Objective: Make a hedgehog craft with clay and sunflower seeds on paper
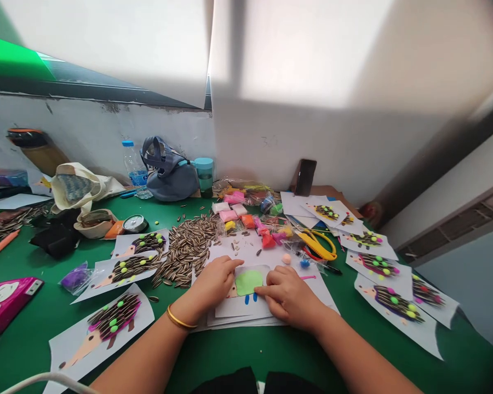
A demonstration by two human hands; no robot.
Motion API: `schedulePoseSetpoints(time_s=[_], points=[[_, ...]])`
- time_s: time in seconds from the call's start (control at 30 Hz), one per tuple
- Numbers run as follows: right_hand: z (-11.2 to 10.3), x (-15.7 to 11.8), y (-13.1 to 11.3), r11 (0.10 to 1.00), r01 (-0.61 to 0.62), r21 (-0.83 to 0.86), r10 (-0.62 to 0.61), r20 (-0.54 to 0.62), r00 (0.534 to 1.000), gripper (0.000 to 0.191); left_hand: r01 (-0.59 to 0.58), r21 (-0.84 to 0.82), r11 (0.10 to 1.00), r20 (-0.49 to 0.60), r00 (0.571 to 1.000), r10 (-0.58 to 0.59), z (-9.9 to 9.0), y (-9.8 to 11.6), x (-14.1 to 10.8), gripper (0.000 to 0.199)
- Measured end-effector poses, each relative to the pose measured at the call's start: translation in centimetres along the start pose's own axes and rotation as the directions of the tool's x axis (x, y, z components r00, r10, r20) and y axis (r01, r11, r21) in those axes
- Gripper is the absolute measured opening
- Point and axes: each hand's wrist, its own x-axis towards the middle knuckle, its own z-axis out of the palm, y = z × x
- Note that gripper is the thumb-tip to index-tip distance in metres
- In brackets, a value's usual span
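Observation:
A white card point(225, 312) lies on a stack of paper in front of me. On it is a flattened patch of light green clay point(248, 282), with a peach-coloured snout at its left and two blue clay feet point(252, 299) beneath. My left hand point(217, 282) rests on the card's left side, its index finger stretched out near the green clay's upper left edge. My right hand point(290, 295) has its index fingertip at the clay's lower right edge, above the feet; its other fingers are partly curled. Neither hand holds anything.
Sunflower seeds point(189, 246) are heaped left of the paper. Coloured clay packets point(246, 219) lie behind it, with yellow-handled scissors point(318, 246) to the right. Finished hedgehog cards point(398, 328) flank both sides. A phone point(305, 177), a blue bag point(170, 178) and a cup point(204, 178) stand along the wall.

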Motion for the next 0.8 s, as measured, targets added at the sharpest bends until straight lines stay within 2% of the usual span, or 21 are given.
schedulePoseSetpoints(time_s=[0.4,0.6,0.8], points=[[0.9,1.2,-1.5,0.999,0.030,-0.021,-0.029,0.024,0.999,0.034,0.005,-0.008,1.000,-0.014,1.000,-0.005,0.0,-0.2,0.1,0.045],[0.9,1.0,-1.2,1.000,0.021,-0.007,-0.021,-0.030,0.999,0.033,-0.001,-0.013,1.000,-0.013,1.000,0.001,-0.1,-0.1,0.0,0.045],[1.0,0.7,-1.2,0.999,0.036,-0.001,-0.036,-0.006,0.999,0.032,0.004,-0.013,1.000,-0.008,1.000,-0.005,0.0,-0.2,0.0,0.045]])
